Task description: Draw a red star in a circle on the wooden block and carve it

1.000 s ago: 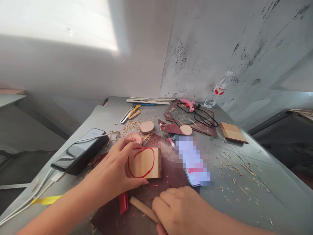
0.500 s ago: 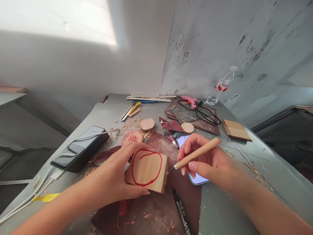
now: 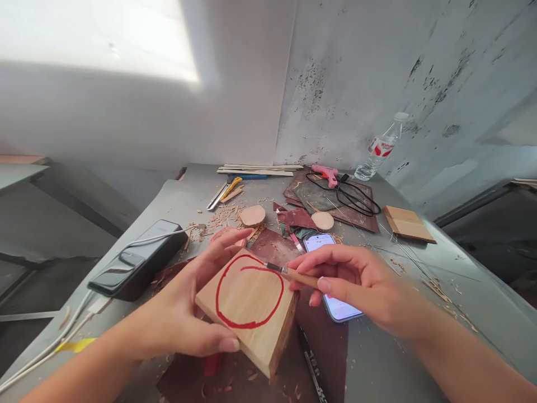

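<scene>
down at six o'clock, i grip a smooth, square, red-ringed wooden block (image 3: 251, 299) with my left hand (image 3: 182, 308); my right hand (image 3: 361, 285) pinches a slender metal-tipped tool (image 3: 285, 271) at its one o'clock.

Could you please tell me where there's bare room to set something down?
Grey table is mostly bare between the black boxy device and silver-yellow utility knife, and between the flat maroon sheet and right forearm. Beyond the square pale wooden block, tan shavings and round wooden discs crowd together.
</scene>
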Demonstrator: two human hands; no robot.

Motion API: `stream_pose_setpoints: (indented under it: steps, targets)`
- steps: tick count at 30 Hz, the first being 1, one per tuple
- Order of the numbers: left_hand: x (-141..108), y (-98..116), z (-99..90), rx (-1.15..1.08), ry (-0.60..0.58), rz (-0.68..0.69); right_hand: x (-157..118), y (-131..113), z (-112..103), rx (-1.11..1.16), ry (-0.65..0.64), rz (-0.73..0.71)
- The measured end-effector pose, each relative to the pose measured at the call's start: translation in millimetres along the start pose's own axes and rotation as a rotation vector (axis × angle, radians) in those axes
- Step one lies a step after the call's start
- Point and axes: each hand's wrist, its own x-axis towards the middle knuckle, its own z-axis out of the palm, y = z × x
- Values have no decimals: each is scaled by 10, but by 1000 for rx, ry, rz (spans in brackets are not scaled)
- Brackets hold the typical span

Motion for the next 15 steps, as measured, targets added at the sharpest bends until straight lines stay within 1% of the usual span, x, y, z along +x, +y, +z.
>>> stream_pose_setpoints:
  steps: [2, 5, 7, 10, 12, 15]
  targets:
    - [13, 31, 57, -171, 32, -29, -6, 7, 36, -36, -3, 14]
    - [34, 139, 196, -489, 96, -115, -22, -6, 105, -91, 2, 84]
    - [50, 237, 279, -628, 83, -251, -34, -29, 147, -161, -21, 107]
    - [72, 343, 337, -681, 70, -372, -50, -74, 186, -337, -46, 73]
    - [80, 352, 337, -707, 68, -428, -55, -100, 193, -429, -60, 59]
    - [80, 304, 317, -755, 62, -444, -47, -123, 182, -517, -57, 53]
